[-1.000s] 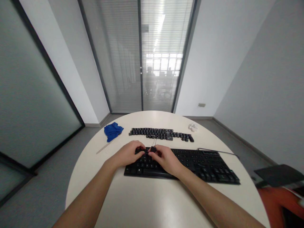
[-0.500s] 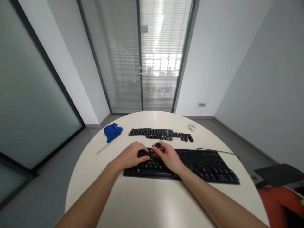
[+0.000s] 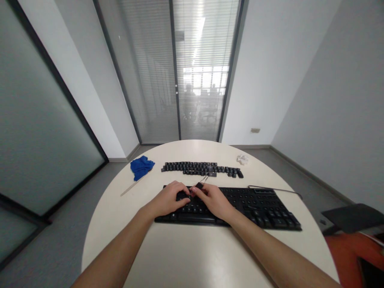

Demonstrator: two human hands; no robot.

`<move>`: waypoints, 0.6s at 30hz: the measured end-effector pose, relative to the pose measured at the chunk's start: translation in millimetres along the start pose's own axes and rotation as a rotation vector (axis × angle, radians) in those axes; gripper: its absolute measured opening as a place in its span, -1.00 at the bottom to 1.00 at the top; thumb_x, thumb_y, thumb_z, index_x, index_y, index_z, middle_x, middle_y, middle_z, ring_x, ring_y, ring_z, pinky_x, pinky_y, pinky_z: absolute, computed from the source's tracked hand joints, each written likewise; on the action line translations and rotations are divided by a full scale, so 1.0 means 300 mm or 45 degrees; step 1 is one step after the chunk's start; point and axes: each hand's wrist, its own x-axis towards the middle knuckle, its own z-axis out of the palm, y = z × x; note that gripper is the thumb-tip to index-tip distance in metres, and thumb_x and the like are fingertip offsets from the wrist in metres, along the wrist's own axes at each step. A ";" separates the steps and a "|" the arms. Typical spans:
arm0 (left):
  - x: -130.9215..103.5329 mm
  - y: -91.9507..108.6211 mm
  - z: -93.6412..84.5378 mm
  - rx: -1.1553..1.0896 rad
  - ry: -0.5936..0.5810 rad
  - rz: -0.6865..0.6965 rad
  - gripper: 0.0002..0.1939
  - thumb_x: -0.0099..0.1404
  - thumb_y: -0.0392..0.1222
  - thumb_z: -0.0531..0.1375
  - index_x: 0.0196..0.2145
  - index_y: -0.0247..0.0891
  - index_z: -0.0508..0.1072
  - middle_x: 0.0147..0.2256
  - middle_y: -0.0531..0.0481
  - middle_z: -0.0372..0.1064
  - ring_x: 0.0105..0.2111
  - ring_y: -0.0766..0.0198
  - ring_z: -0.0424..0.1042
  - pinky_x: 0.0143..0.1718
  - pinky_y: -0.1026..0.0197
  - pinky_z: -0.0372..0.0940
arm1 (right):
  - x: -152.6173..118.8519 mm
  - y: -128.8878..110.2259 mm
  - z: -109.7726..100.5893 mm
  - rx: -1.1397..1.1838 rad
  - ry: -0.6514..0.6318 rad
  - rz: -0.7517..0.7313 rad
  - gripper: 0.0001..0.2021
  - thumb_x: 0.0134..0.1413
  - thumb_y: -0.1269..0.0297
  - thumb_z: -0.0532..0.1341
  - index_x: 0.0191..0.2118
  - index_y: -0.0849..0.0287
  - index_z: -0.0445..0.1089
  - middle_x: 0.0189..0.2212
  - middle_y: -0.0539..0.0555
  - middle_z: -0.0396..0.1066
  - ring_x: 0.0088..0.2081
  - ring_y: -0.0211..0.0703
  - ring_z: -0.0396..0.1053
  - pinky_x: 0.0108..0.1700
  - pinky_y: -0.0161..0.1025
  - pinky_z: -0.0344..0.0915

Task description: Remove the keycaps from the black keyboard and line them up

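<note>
A black keyboard (image 3: pixel 264 210) lies across the near half of the round table, with some of its keycaps off. My right hand (image 3: pixel 211 200) is closed over the middle of it, gripping a keycap puller by its dark handle (image 3: pixel 199 186). Two thin wires stick out from the puller, away from me. On the keyboard's left part rests my left hand (image 3: pixel 168 198), its thumb and index finger parted beside the right fingertips. Beyond the keyboard, loose black keycaps (image 3: pixel 192 168) stand in rows.
A crumpled blue cloth (image 3: pixel 141 167) lies at the table's far left, beside a thin pale stick (image 3: pixel 132 187). White crumpled tissue (image 3: pixel 242 159) sits far right. The keyboard's cable (image 3: pixel 279 189) curves along its back right. Something orange (image 3: pixel 354 256) is beyond the table's right edge.
My right fingers have shifted slightly and the puller's wires now show more clearly beyond them. The left hand stays nearly in place. The view has moved a little.
</note>
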 end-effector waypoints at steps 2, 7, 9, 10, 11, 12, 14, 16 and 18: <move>0.000 0.000 0.001 0.006 0.007 -0.013 -0.88 0.24 -0.23 0.24 -0.22 -0.17 0.47 -0.20 -0.02 0.47 -0.12 0.15 0.39 -0.01 0.09 0.27 | 0.004 0.008 -0.001 0.086 0.010 -0.021 -0.64 0.28 0.07 0.10 -0.34 0.21 0.50 -0.36 0.06 0.54 -0.27 -0.10 0.44 -0.19 -0.27 0.25; 0.000 0.006 0.004 0.069 0.041 0.019 -0.82 0.24 -0.24 0.22 -0.17 -0.17 0.47 -0.20 -0.02 0.49 -0.15 0.15 0.41 -0.04 0.09 0.27 | 0.007 0.012 -0.002 0.124 0.038 -0.026 -0.62 0.28 0.05 0.09 -0.35 0.21 0.49 -0.35 0.08 0.54 -0.25 -0.08 0.45 -0.12 -0.24 0.28; 0.001 0.009 0.006 0.075 0.038 0.024 -0.79 0.22 -0.22 0.25 -0.15 -0.17 0.47 -0.20 -0.02 0.49 -0.17 0.15 0.41 -0.06 0.09 0.28 | 0.004 0.008 -0.002 0.124 0.033 -0.027 -0.62 0.28 0.04 0.09 -0.33 0.21 0.49 -0.35 0.08 0.54 -0.24 -0.07 0.45 -0.13 -0.23 0.29; 0.001 0.010 0.007 0.063 0.034 0.018 -0.78 0.22 -0.21 0.25 -0.14 -0.17 0.47 -0.20 -0.02 0.49 -0.17 0.16 0.42 -0.06 0.10 0.28 | 0.003 0.006 -0.002 0.120 0.031 -0.025 -0.62 0.28 0.04 0.09 -0.32 0.21 0.49 -0.35 0.08 0.54 -0.24 -0.07 0.45 -0.13 -0.23 0.29; 0.002 0.009 0.008 0.042 0.032 0.007 -0.78 0.23 -0.20 0.25 -0.14 -0.17 0.47 -0.20 -0.02 0.49 -0.17 0.16 0.42 -0.07 0.11 0.29 | 0.002 0.004 -0.002 0.117 0.031 -0.023 -0.63 0.28 0.04 0.09 -0.31 0.21 0.50 -0.34 0.08 0.54 -0.24 -0.07 0.45 -0.13 -0.23 0.30; 0.002 0.008 0.010 0.016 0.034 -0.007 -0.78 0.24 -0.20 0.25 -0.13 -0.17 0.47 -0.20 -0.02 0.49 -0.18 0.17 0.42 -0.08 0.12 0.30 | 0.002 0.004 -0.002 0.118 0.031 -0.021 -0.64 0.28 0.05 0.09 -0.29 0.21 0.50 -0.34 0.08 0.54 -0.23 -0.06 0.45 -0.13 -0.23 0.30; 0.002 0.003 0.014 -0.032 0.044 -0.031 -0.78 0.25 -0.20 0.24 -0.12 -0.17 0.47 -0.19 -0.02 0.48 -0.18 0.19 0.43 -0.09 0.14 0.31 | 0.003 0.007 -0.001 0.137 0.034 -0.020 -0.65 0.27 0.06 0.10 -0.28 0.21 0.50 -0.33 0.08 0.54 -0.22 -0.07 0.46 -0.14 -0.24 0.30; 0.002 -0.003 0.016 -0.044 0.064 -0.039 -0.79 0.26 -0.19 0.23 -0.13 -0.17 0.47 -0.20 -0.02 0.47 -0.19 0.19 0.43 -0.09 0.14 0.32 | 0.005 0.012 -0.002 0.168 0.051 -0.009 -0.65 0.26 0.06 0.11 -0.30 0.21 0.50 -0.33 0.08 0.55 -0.23 -0.07 0.46 -0.14 -0.24 0.30; 0.002 -0.007 0.016 -0.029 0.086 -0.039 -0.81 0.28 -0.18 0.22 -0.14 -0.18 0.47 -0.20 -0.03 0.47 -0.19 0.18 0.43 -0.08 0.12 0.32 | 0.007 0.014 -0.004 0.194 0.078 0.008 -0.65 0.25 0.05 0.13 -0.32 0.22 0.50 -0.35 0.09 0.55 -0.25 -0.08 0.46 -0.15 -0.24 0.30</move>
